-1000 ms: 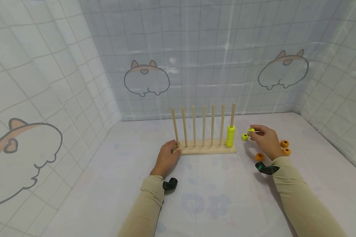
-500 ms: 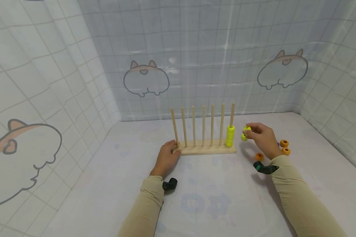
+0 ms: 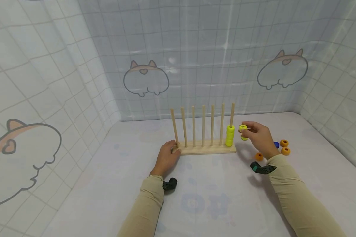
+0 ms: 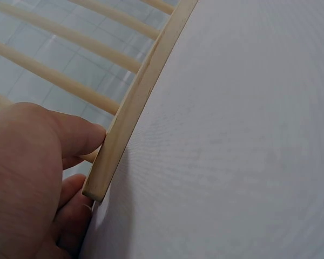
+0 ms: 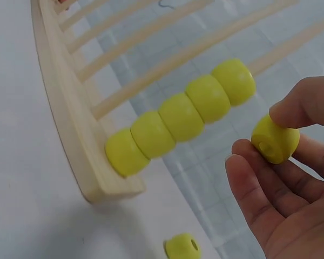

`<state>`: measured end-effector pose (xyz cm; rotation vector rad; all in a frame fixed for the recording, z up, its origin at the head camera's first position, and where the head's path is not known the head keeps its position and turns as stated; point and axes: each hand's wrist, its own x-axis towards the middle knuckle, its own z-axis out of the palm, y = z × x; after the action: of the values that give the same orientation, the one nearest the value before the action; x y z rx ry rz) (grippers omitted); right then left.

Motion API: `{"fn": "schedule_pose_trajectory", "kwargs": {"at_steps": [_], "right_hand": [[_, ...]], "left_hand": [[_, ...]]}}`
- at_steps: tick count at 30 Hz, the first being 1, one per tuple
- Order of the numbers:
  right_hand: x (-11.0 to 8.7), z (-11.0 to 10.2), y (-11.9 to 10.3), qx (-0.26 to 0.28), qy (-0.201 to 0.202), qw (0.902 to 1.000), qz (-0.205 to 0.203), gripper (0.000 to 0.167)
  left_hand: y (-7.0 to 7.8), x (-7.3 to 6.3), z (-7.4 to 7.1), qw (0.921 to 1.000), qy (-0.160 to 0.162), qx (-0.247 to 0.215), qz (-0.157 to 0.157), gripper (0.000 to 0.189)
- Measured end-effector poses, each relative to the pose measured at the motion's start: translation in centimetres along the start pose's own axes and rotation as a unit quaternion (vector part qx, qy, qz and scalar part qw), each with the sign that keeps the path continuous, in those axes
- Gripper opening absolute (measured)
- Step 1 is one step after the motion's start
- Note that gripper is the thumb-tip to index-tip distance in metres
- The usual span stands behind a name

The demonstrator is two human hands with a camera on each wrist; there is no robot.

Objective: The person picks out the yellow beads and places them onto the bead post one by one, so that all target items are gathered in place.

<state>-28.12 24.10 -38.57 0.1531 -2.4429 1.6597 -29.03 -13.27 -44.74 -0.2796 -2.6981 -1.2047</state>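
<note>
A wooden peg rack (image 3: pixel 207 150) with a row of several upright pegs stands on the table. Its rightmost peg carries a stack of several yellow beads (image 5: pixel 181 116). My left hand (image 3: pixel 166 158) grips the left end of the rack's base, the thumb (image 4: pixel 86 135) along the front and fingers behind. To the right of the stack, my right hand (image 3: pixel 262 138) pinches a yellow bead (image 5: pixel 275 140) between thumb and fingers, above the table and apart from the peg. One more yellow bead (image 5: pixel 182 247) lies on the table beneath that hand.
Around the right wrist lie a blue bead (image 3: pixel 276 144), partly hidden by the hand, and three orange beads (image 3: pixel 284 143). A tiled-pattern sheet (image 3: pixel 178 65) encloses the table (image 3: pixel 213 184) at the back and both sides.
My right hand has moved left toward the bead stack, lifting the yellow bead away from the loose one. The blue bead has come into view behind it. My left hand has stayed put.
</note>
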Motion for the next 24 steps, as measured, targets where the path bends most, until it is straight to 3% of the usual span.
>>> {"fn": "schedule_pose_trajectory", "kwargs": {"at_steps": [24], "right_hand": [[-0.3,0.5,-1.7,0.016,0.003,0.9996,-0.023,0.048]], "left_hand": [[0.2,-0.1,-0.1,1.0000,0.000,-0.006,-0.002,0.046]]}}
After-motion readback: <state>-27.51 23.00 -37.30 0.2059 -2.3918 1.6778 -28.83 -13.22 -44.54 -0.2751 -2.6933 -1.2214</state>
